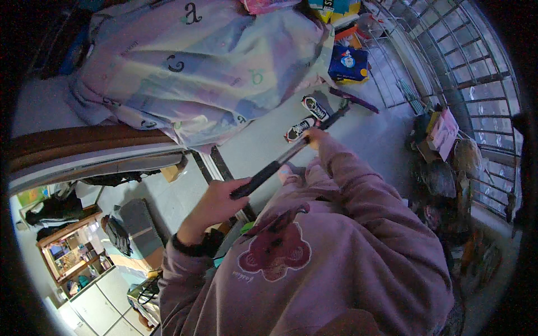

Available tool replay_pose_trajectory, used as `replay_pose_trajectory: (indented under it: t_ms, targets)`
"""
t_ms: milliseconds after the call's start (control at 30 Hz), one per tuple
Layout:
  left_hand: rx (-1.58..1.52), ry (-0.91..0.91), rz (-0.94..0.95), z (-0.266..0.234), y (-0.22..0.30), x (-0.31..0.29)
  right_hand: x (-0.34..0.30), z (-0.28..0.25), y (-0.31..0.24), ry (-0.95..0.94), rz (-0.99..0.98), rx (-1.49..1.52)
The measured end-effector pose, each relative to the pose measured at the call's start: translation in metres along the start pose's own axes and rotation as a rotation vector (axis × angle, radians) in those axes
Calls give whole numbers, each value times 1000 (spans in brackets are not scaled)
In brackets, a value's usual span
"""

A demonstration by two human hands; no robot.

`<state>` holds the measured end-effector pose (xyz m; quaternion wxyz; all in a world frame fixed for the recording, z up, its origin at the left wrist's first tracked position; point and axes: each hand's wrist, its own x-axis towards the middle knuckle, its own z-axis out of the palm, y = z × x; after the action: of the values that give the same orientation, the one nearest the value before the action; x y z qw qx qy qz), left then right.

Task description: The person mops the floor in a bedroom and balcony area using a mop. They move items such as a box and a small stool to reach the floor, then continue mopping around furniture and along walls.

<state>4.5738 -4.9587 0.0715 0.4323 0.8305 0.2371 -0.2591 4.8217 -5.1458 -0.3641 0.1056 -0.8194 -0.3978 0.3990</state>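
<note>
A long-handled floor tool point(269, 172) with a black grip slants across the view. Its wide, thin dark head point(358, 102) rests on or just above the grey floor, too dim to tell whether it is a squeegee or a mop. My left hand point(216, 201), with a dark band at the wrist, is closed round the upper end of the grip. Farther down the pole, my right hand point(315, 138) is wrapped round the shaft. Two black-and-white sneakers point(314, 107) lie on the floor beside the shaft, left of the tool's head.
A bed with a rumpled pastel cover point(224, 67) fills the far left. Boxes, one dark blue point(348, 63), stand past its corner. Barred window grilles point(476, 84) line the right, with a pink-sided carton point(443, 134) and bags below. A door track point(213, 168) crosses the floor at left.
</note>
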Motion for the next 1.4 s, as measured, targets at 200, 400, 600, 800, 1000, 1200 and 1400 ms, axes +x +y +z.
replay_pose_trajectory:
  t_ms: [200, 400, 600, 800, 1000, 1200, 1400]
  targets:
    - [-123, 130, -31, 35, 23, 35, -9, 6, 58, 75, 70, -193]
    - [-19, 181, 19, -17, 51, -7, -75, -79, -23, 229, -182, 19]
    - [-193, 149, -212, -47, 84, -16, -81, -138, -57, -82, -166, -28]
    - [-168, 1, -102, -20, 109, 51, -82, -108, 31, 101, -148, 112]
    - [19, -28, 172, 0, 130, 99, -87, -98, 100, 127, -10, 336]
    - [131, -134, 380, 8, 154, 139, -112, -77, 140, 348, 79, 510]
    - [210, -244, 461, 22, 178, 168, -146, -68, 171, 342, 167, 399]
